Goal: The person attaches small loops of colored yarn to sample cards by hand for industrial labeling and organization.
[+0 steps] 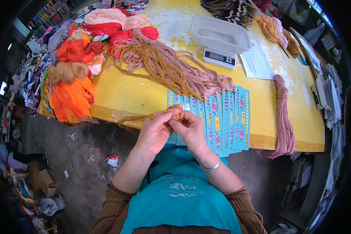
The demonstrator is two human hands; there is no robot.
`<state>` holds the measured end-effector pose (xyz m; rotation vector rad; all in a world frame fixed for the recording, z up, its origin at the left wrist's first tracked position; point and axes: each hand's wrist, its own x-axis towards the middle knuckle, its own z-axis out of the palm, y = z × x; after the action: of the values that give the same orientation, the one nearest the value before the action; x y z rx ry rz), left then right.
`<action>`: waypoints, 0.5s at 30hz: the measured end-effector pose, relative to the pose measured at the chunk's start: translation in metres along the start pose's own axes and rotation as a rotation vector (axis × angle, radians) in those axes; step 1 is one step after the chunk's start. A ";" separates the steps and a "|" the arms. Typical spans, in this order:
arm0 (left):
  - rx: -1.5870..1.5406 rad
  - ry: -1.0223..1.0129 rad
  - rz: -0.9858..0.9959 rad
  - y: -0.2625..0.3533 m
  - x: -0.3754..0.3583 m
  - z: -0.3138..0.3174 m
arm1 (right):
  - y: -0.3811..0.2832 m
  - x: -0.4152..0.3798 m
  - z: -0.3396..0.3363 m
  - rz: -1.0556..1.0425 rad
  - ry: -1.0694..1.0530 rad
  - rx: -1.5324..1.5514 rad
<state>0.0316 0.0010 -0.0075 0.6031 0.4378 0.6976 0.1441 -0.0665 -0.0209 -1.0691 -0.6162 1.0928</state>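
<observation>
My left hand [156, 130] and my right hand [191, 130] meet at the table's front edge, both closed on a bundle of golden-brown embroidery thread [138, 119]. Its tail trails off to the left, and my fingers hide part of the loop between them. Just beyond and below lie overlapping turquoise cards [241, 117] with rows of punched holes and pink flower prints. Threads run from several of the cards: a mauve thread bunch [199, 74] and a golden-brown thread bunch [160, 70], spread back across the table.
Orange thread skeins [72, 99] and red skeins [71, 50] pile up at the left. A digital scale [219, 58] bears a clear plastic tray [221, 35], beside a printed sheet [256, 60]. At right, a long mauve hank [281, 117] hangs over the edge of the yellow table [304, 113].
</observation>
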 end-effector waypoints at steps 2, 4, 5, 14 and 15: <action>-0.011 -0.005 -0.026 0.000 0.000 -0.001 | -0.004 0.000 0.002 0.010 0.005 0.084; 0.000 -0.001 -0.029 0.000 0.000 -0.002 | -0.011 -0.002 0.002 0.034 0.000 0.106; 0.012 0.002 -0.032 0.000 0.000 -0.003 | -0.014 -0.002 0.002 0.059 -0.004 0.128; 0.062 0.005 -0.013 0.000 -0.002 0.005 | -0.016 -0.003 -0.002 0.134 -0.001 0.204; 0.062 0.005 -0.013 0.000 -0.002 0.004 | -0.014 -0.002 -0.004 0.134 -0.002 0.204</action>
<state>0.0325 -0.0016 -0.0043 0.6570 0.4688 0.6754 0.1520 -0.0711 -0.0092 -0.9421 -0.4280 1.2452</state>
